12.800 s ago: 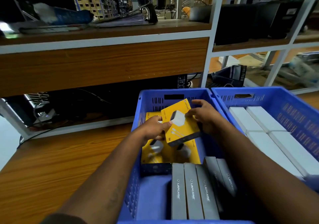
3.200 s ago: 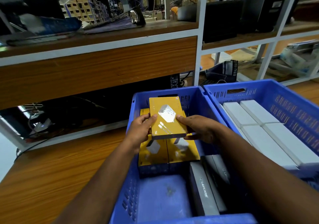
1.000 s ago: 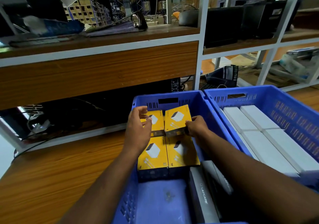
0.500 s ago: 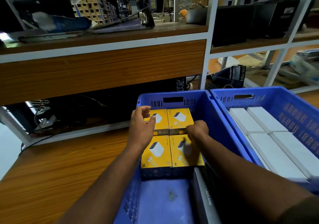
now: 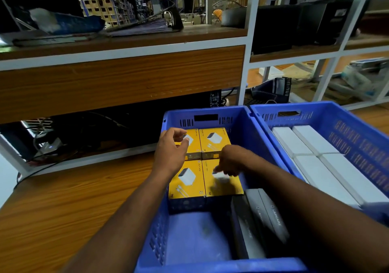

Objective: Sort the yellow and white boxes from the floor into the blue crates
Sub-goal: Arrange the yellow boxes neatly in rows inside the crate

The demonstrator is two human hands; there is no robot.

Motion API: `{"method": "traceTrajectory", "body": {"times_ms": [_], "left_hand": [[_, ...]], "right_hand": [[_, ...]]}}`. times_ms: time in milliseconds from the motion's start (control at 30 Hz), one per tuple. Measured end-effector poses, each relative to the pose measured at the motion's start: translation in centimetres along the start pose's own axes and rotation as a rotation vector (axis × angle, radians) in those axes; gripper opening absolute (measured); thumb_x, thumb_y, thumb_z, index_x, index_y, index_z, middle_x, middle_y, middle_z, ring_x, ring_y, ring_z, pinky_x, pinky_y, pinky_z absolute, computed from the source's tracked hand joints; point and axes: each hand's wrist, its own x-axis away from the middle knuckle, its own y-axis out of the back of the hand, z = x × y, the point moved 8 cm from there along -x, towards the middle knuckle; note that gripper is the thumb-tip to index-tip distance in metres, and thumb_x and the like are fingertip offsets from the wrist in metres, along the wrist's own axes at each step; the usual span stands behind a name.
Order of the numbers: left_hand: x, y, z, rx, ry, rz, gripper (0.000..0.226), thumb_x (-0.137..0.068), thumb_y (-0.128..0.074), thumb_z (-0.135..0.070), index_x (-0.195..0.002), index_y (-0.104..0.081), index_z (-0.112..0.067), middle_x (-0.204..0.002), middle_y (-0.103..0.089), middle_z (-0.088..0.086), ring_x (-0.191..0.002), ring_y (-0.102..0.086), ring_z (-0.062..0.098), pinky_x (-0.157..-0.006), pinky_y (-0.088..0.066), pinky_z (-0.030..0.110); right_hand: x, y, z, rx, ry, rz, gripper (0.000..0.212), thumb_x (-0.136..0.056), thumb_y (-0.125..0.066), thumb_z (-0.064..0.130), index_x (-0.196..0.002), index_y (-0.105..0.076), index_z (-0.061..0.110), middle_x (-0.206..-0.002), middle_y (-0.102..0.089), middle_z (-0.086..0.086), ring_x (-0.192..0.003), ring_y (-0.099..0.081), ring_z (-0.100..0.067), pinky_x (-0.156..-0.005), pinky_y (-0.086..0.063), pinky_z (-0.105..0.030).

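Four yellow boxes (image 5: 203,163) lie flat in a two-by-two block at the far end of the left blue crate (image 5: 210,114), edges touching. The left hand (image 5: 171,154) hangs over the far left box, fingers loosely curled and holding nothing. The right hand (image 5: 230,160) is above the near right box, fingers drooping and blurred; whether they touch it I cannot tell. Grey boxes (image 5: 263,218) stand on edge at the crate's near right. The right crate (image 5: 357,125) holds white boxes (image 5: 315,157).
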Motion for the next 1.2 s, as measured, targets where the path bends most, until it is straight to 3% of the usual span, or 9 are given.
{"method": "traceTrajectory", "body": {"times_ms": [100, 200, 400, 533, 600, 733, 933, 1133, 1200], "left_hand": [[0.1, -0.4, 0.1, -0.032, -0.026, 0.037, 0.011, -0.100, -0.060, -0.023, -0.110, -0.063, -0.023, -0.115, -0.058, -0.001, -0.097, -0.057, 0.005, -0.078, -0.044, 0.017], [0.4, -0.9, 0.1, -0.034, -0.026, 0.088, 0.007, -0.100, -0.060, -0.024, -0.106, -0.064, -0.025, -0.113, -0.060, -0.001, -0.094, -0.058, 0.000, -0.079, -0.046, 0.018], [0.5, 1.5, -1.0, 0.048, -0.042, -0.088, 0.006, -0.100, -0.059, -0.020, -0.104, -0.063, -0.021, -0.112, -0.059, 0.000, -0.091, -0.055, -0.001, -0.078, -0.045, 0.017], [0.6, 1.7, -0.4, 0.107, 0.029, -0.076, 0.010, -0.100, -0.059, -0.021, -0.109, -0.063, -0.018, -0.114, -0.060, 0.004, -0.095, -0.057, 0.006, -0.080, -0.047, 0.020], [0.6, 1.5, -0.5, 0.089, 0.024, -0.058, 0.010, -0.100, -0.059, -0.021, -0.110, -0.063, -0.019, -0.114, -0.061, 0.003, -0.097, -0.058, 0.008, -0.081, -0.048, 0.020], [0.5, 0.5, 0.0, 0.064, 0.032, 0.003, 0.010, -0.100, -0.061, -0.023, -0.110, -0.059, -0.025, -0.114, -0.061, 0.001, -0.101, -0.061, 0.012, -0.086, -0.055, 0.032], [1.4, -2.9, 3.0, 0.147, 0.365, 0.286, 0.052, -0.099, -0.061, -0.037, -0.145, -0.041, -0.023, -0.148, -0.043, 0.003, -0.127, -0.049, 0.023, -0.093, -0.045, 0.036], [1.8, -3.5, 3.5, 0.235, 0.469, 0.352, 0.055, -0.099, -0.060, -0.039, -0.147, -0.037, -0.023, -0.141, -0.050, 0.007, -0.118, -0.058, 0.028, -0.089, -0.054, 0.042], [1.4, -3.1, 3.2, 0.271, 0.415, 0.297, 0.049, -0.101, -0.059, -0.036, -0.145, -0.040, -0.025, -0.141, -0.050, 0.005, -0.122, -0.055, 0.026, -0.097, -0.050, 0.045]], "right_hand": [[4.0, -2.1, 1.6, 0.392, 0.084, 0.225, 0.049, -0.092, -0.066, 0.039, -0.129, -0.060, 0.007, -0.108, -0.070, -0.008, -0.071, -0.058, -0.018, -0.068, -0.047, -0.029], [5.6, -3.9, 2.0, 0.630, 0.104, 0.221, 0.038, -0.096, -0.060, 0.019, -0.130, -0.056, 0.001, -0.135, -0.056, -0.014, -0.098, -0.056, -0.026, -0.074, -0.039, -0.033], [5.0, -6.8, 3.4, 0.603, 0.262, 0.211, 0.028, -0.093, -0.065, 0.021, -0.118, -0.066, 0.007, -0.114, -0.068, -0.011, -0.103, -0.064, -0.032, -0.070, -0.046, -0.034], [5.4, -7.4, 4.4, 0.506, 0.285, 0.255, 0.034, -0.089, -0.071, 0.024, -0.118, -0.067, 0.007, -0.112, -0.069, -0.012, -0.101, -0.066, -0.031, -0.067, -0.048, -0.034], [5.2, -6.4, 4.2, 0.376, 0.252, 0.244, 0.034, -0.083, -0.077, 0.024, -0.115, -0.070, 0.013, -0.111, -0.071, -0.009, -0.093, -0.069, -0.026, -0.061, -0.051, -0.033], [4.3, -3.5, 3.5, -0.304, 0.167, 0.335, 0.015, -0.085, -0.073, 0.007, -0.094, -0.069, 0.017, -0.103, -0.071, -0.012, -0.077, -0.065, -0.019, -0.065, -0.055, -0.030], [1.9, 3.3, 1.6, -0.945, 0.206, 0.016, 0.022, -0.090, -0.064, 0.000, -0.111, -0.068, 0.008, -0.106, -0.071, -0.017, -0.090, -0.068, -0.022, -0.082, -0.056, -0.039], [-0.2, 3.5, -0.8, -1.238, 0.163, -0.226, 0.026, -0.095, -0.059, 0.002, -0.120, -0.063, 0.008, -0.121, -0.065, -0.019, -0.090, -0.067, -0.020, -0.065, -0.058, -0.034], [-0.1, 4.0, -0.6, -1.266, 0.210, -0.246, 0.030, -0.097, -0.049, -0.003, -0.120, -0.063, 0.011, -0.127, -0.062, -0.015, -0.097, -0.066, -0.021, -0.071, -0.059, -0.036]]}}
